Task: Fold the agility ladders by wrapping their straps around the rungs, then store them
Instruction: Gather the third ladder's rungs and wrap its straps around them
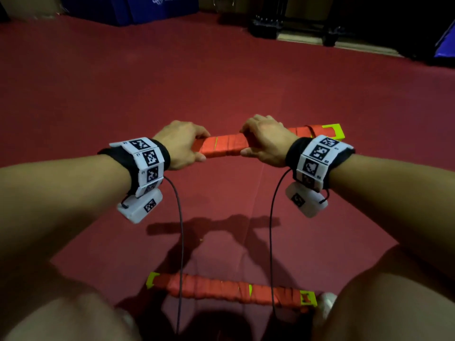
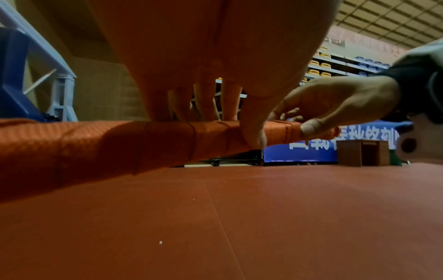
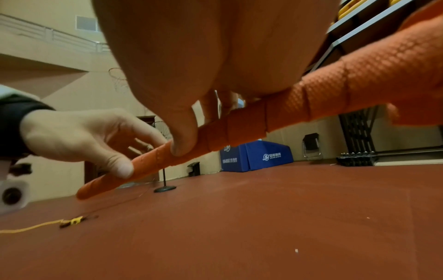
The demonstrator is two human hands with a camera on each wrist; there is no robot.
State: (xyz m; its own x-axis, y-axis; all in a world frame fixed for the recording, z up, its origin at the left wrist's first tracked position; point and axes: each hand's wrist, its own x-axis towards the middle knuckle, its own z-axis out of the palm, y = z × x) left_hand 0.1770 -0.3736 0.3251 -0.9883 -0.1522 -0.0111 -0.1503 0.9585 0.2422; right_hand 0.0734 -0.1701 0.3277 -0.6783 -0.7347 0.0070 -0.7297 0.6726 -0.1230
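I hold a folded agility ladder [image 1: 222, 146] level above the red floor: a bundle of yellow-green rungs wound in orange strap. My left hand [image 1: 183, 145] grips its left end, thumb underneath and fingers over the top. My right hand [image 1: 262, 141] grips it just right of the middle the same way. The bundle's yellow-green right end [image 1: 333, 132] sticks out past my right wrist. The left wrist view shows the wrapped bundle [image 2: 120, 140] under my fingers [image 2: 206, 102]; the right wrist view shows my thumb [image 3: 183, 140] pressed on the strap [image 3: 311, 98]. A second wrapped ladder [image 1: 229, 289] lies on the floor by my knees.
Red sports flooring [image 1: 221, 82] stretches ahead. Blue padded blocks [image 1: 138, 8] stand at the far left, dark equipment [image 1: 295, 23] at the far right. A wooden box [image 2: 362, 152] and a blue banner [image 2: 299, 151] sit at the hall's edge. A yellow cord [image 3: 36, 226] lies on the floor.
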